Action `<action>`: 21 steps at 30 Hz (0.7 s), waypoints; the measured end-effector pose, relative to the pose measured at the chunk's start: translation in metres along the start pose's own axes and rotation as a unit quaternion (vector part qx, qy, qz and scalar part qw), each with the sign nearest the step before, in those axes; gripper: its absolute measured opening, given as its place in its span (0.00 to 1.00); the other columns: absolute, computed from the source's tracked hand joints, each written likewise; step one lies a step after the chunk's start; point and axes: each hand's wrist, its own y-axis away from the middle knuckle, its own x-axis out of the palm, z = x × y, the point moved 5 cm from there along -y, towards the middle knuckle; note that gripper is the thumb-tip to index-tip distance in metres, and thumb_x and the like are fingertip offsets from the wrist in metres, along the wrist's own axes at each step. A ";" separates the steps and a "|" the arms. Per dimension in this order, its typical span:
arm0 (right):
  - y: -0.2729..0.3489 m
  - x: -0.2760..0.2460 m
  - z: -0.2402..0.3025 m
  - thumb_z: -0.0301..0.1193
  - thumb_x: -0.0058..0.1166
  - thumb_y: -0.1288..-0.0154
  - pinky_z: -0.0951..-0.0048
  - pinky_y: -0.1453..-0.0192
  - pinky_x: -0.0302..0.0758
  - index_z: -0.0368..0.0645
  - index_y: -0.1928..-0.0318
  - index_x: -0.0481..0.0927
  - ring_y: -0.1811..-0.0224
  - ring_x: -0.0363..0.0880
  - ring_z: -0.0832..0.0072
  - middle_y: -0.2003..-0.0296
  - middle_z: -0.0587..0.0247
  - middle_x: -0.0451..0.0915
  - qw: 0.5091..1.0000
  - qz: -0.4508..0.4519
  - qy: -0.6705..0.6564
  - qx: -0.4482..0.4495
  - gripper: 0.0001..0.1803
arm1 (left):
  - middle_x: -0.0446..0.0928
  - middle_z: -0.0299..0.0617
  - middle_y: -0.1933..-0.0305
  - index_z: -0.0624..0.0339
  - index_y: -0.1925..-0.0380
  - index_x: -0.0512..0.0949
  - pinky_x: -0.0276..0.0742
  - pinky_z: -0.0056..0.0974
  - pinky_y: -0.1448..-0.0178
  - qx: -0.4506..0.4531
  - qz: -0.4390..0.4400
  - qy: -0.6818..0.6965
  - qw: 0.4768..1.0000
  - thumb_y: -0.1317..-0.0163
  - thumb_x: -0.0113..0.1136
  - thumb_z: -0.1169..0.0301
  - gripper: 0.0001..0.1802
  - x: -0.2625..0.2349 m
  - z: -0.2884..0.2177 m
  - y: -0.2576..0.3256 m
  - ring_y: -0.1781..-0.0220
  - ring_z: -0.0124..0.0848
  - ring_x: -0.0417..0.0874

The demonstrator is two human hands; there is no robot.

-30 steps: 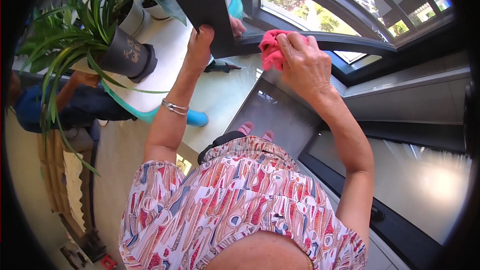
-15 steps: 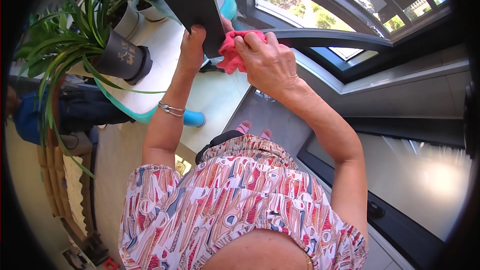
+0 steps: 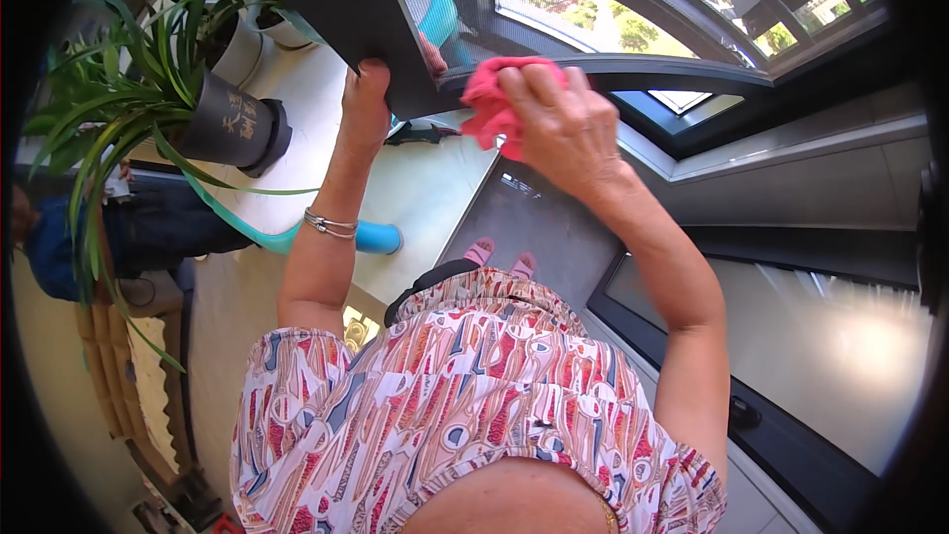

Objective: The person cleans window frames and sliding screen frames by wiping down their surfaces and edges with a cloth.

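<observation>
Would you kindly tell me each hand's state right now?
Left hand: touching the dark frame, fingers hidden; closure cannot be told.
Right hand: closed, holding a pink cloth.

Long-leaved plant (image 3: 174, 67), dark pot (image 3: 232, 125), white surface (image 3: 312, 104), blue-clad person (image 3: 51, 245)

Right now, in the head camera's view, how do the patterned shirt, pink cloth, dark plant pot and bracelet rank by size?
1. Patterned shirt
2. Dark plant pot and pink cloth: too alike to rank; the cloth is partly hidden
3. Bracelet
</observation>
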 end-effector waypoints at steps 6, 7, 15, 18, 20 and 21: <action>0.039 -0.034 -0.073 0.28 0.61 0.57 0.68 0.73 0.75 0.50 0.53 0.77 0.71 0.75 0.66 0.64 0.69 0.73 0.995 -0.024 0.077 0.057 0.24 | 0.78 0.45 0.67 0.66 0.63 0.76 0.76 0.33 0.58 0.011 -0.011 -0.022 1.000 0.50 0.43 0.25 0.47 0.004 -0.001 -0.001 0.64 0.31 0.80; 0.048 -0.039 -0.088 0.27 0.61 0.57 0.68 0.72 0.76 0.49 0.53 0.78 0.71 0.75 0.66 0.63 0.69 0.74 0.993 -0.028 0.086 0.070 0.24 | 0.78 0.45 0.66 0.67 0.62 0.76 0.75 0.33 0.57 0.013 -0.008 -0.017 1.000 0.50 0.43 0.25 0.48 0.003 0.003 0.000 0.63 0.31 0.80; 0.108 -0.072 -0.209 0.26 0.56 0.51 0.66 0.65 0.78 0.48 0.50 0.79 0.65 0.76 0.65 0.60 0.69 0.75 0.957 -0.030 0.218 0.187 0.23 | 0.75 0.43 0.63 0.64 0.59 0.74 0.72 0.39 0.50 0.006 0.000 0.051 0.999 0.52 0.51 0.28 0.45 -0.005 0.008 0.000 0.58 0.34 0.77; 0.119 -0.083 -0.238 0.29 0.55 0.48 0.62 0.63 0.78 0.51 0.50 0.78 0.63 0.77 0.63 0.60 0.66 0.75 0.936 -0.015 0.256 0.242 0.21 | 0.74 0.43 0.63 0.65 0.59 0.73 0.71 0.38 0.50 0.018 -0.001 0.051 0.999 0.51 0.48 0.27 0.46 -0.003 0.008 0.000 0.59 0.33 0.77; 0.132 -0.088 -0.262 0.31 0.51 0.45 0.59 0.60 0.77 0.54 0.51 0.78 0.61 0.78 0.59 0.60 0.62 0.75 0.894 -0.008 0.224 0.388 0.19 | 0.74 0.43 0.63 0.64 0.60 0.73 0.70 0.37 0.51 0.017 0.009 0.026 0.999 0.50 0.45 0.26 0.46 -0.001 0.006 0.001 0.59 0.33 0.76; 0.134 -0.087 -0.268 0.31 0.51 0.45 0.59 0.60 0.77 0.54 0.51 0.78 0.61 0.78 0.59 0.60 0.62 0.75 0.892 -0.010 0.230 0.389 0.19 | 0.74 0.43 0.64 0.64 0.61 0.73 0.69 0.35 0.53 0.026 0.009 0.018 0.999 0.50 0.43 0.26 0.46 0.000 0.005 -0.001 0.59 0.32 0.75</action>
